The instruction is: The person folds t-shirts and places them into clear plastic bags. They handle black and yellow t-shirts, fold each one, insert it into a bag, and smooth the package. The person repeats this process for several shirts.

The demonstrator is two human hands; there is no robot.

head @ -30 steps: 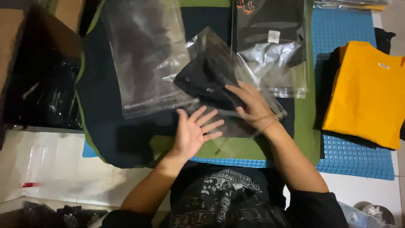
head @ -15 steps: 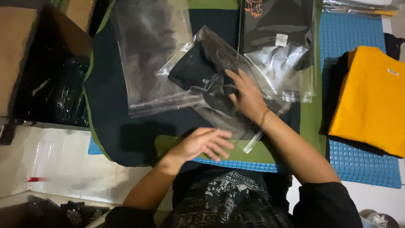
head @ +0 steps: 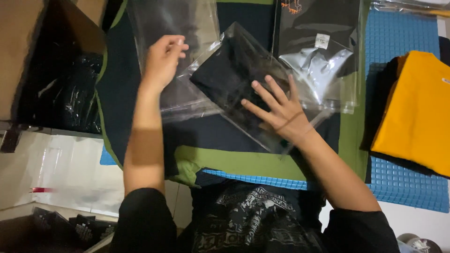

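A black folded garment in a clear plastic bag (head: 234, 75) lies tilted on a dark blue and green cloth (head: 225, 161). My right hand (head: 276, 110) rests flat on that bag with fingers spread. My left hand (head: 164, 58) is stretched out over a stack of empty clear plastic bags (head: 187, 28) at the left, fingers curled at the top bag's edge; whether it grips the bag I cannot tell.
Another bagged black garment (head: 318, 47) lies behind. A folded yellow shirt (head: 417, 110) sits on dark garments on a blue studded mat (head: 408, 187) at right. An open cardboard box (head: 51, 70) with black bagged items stands at left. White plastic sheeting (head: 65, 173) lies near left.
My left hand has gone from the near edge of the cloth up to the stack of empty bags. My right hand has stayed flat on the bagged garment.
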